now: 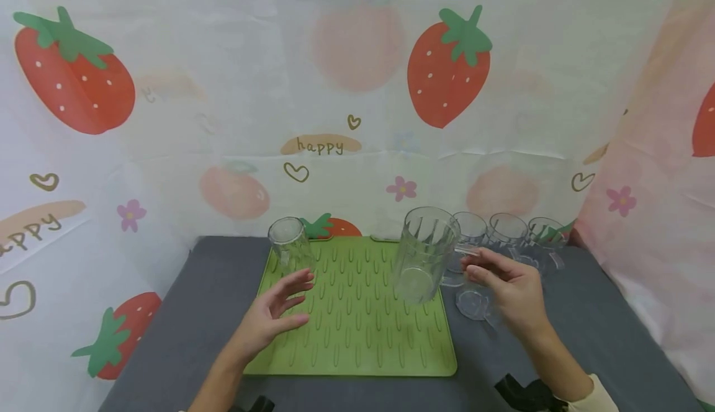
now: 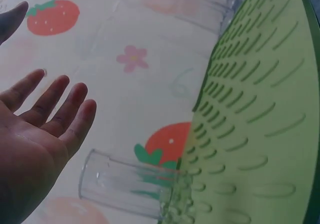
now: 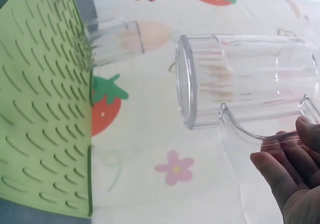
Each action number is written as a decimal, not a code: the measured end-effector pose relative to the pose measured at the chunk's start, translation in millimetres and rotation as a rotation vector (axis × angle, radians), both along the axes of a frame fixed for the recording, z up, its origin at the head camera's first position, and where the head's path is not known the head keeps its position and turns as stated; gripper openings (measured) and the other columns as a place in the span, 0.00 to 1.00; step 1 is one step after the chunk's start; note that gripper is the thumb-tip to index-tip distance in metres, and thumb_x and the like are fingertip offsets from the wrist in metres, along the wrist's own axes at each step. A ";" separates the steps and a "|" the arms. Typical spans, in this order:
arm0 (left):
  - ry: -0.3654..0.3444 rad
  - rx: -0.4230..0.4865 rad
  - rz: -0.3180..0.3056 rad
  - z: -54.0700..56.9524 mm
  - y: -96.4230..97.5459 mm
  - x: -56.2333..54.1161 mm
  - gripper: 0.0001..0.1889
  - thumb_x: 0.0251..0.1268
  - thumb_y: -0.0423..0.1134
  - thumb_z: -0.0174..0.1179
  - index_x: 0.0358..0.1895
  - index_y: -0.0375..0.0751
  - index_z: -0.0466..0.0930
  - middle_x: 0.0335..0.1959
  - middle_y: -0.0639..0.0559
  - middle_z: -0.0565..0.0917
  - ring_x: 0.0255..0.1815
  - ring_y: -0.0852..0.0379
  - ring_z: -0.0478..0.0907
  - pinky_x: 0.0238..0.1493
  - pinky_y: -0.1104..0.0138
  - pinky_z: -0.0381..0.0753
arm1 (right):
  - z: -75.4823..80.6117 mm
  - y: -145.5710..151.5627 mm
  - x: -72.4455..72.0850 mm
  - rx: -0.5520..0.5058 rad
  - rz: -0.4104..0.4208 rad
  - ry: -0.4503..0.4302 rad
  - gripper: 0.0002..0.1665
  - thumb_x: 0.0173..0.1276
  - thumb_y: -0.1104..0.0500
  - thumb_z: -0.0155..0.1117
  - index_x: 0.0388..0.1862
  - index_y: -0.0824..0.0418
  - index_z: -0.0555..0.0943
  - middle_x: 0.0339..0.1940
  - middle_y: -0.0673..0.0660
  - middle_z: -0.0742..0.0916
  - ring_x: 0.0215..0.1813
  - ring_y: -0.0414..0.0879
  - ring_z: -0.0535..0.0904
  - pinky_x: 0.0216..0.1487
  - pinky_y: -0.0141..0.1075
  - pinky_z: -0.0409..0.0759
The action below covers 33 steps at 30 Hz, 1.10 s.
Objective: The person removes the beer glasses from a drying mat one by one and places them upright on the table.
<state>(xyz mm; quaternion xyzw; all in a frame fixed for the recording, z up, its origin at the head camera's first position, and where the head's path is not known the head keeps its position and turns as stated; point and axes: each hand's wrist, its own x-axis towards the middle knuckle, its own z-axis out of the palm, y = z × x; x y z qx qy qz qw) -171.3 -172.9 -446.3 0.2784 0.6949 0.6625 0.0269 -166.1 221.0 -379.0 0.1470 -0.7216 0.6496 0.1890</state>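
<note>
In the head view, my right hand [image 1: 511, 288] pinches the handle of a clear mug [image 1: 427, 257], its rim up and base down over the right side of a green ridged mat [image 1: 363, 337]. The right wrist view shows the mug [image 3: 250, 82] with fingers and thumb on its handle; its thick base faces the mat [image 3: 45, 109]. My left hand [image 1: 276, 313] is held over the mat's left part, fingers spread and nothing in them. Beyond it, another clear mug [image 1: 290, 244] stands at the mat's back left corner, partly hidden behind the fingers.
Several more clear mugs [image 1: 508, 229] are grouped at the back right of the grey table [image 1: 592, 313], overlapping one another. A strawberry-printed cloth [image 1: 357, 102] hangs behind the table and along both sides.
</note>
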 end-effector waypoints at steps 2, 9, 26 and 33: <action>0.002 -0.020 0.033 -1.7 -4.6 0.8 0.35 0.64 0.26 0.61 0.73 0.31 0.57 0.67 0.64 0.71 0.68 0.65 0.70 0.65 0.73 0.72 | 0.6 3.5 0.0 0.000 -0.029 0.001 0.20 0.63 0.76 0.63 0.53 0.85 0.75 0.36 0.40 0.90 0.39 0.33 0.87 0.40 0.28 0.85; -0.021 -0.079 0.125 -14.0 -22.0 2.1 0.35 0.64 0.28 0.62 0.74 0.34 0.58 0.66 0.68 0.70 0.68 0.67 0.69 0.63 0.76 0.72 | 0.3 15.9 0.2 -0.045 -0.084 0.044 0.19 0.62 0.78 0.62 0.53 0.84 0.76 0.36 0.44 0.91 0.39 0.35 0.88 0.40 0.27 0.85; -0.144 -0.322 0.344 -36.9 -58.1 20.1 0.35 0.64 0.37 0.65 0.73 0.42 0.62 0.71 0.43 0.67 0.65 0.70 0.69 0.63 0.68 0.75 | -3.2 41.9 -0.1 -0.294 -0.192 0.073 0.16 0.56 0.83 0.62 0.46 0.85 0.79 0.32 0.52 0.91 0.34 0.40 0.89 0.37 0.29 0.85; -0.148 -0.443 0.379 -44.1 -67.5 21.2 0.37 0.62 0.39 0.67 0.73 0.41 0.60 0.73 0.38 0.65 0.71 0.38 0.64 0.66 0.48 0.71 | -4.4 52.0 1.9 -0.375 -0.248 0.070 0.18 0.55 0.84 0.62 0.46 0.82 0.81 0.32 0.54 0.91 0.34 0.41 0.89 0.36 0.29 0.85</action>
